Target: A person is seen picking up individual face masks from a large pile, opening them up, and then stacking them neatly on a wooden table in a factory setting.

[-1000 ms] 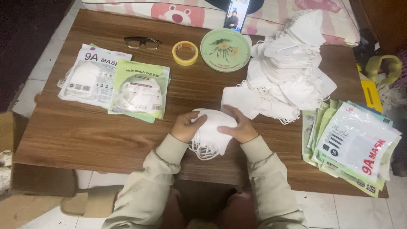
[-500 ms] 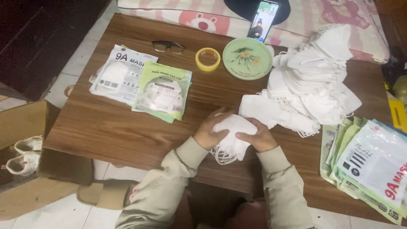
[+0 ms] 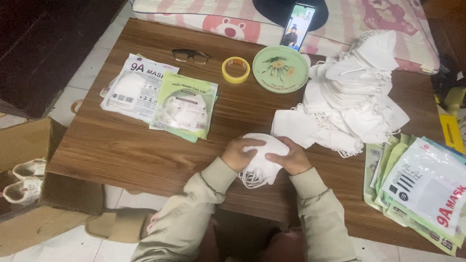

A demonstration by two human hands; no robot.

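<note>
Both of my hands grip a small stack of white face masks (image 3: 262,160) at the near edge of the wooden table (image 3: 121,150). My left hand (image 3: 238,153) clasps its left side and my right hand (image 3: 290,156) its right side, thumbs on top. The ear loops dangle below the stack. A big loose pile of white masks (image 3: 352,97) lies just to the right and behind my hands.
Packaged masks in green and white pouches lie at the left (image 3: 162,99) and in a stack at the right edge (image 3: 422,187). Farther back sit glasses (image 3: 191,56), a yellow tape roll (image 3: 236,69), a green plate (image 3: 280,68) and a propped phone (image 3: 298,25). A cardboard box (image 3: 29,145) stands on the floor at left.
The view has shifted so the table sits further right in frame. My hands keep the same hold on the mask stack, pressing it together.
</note>
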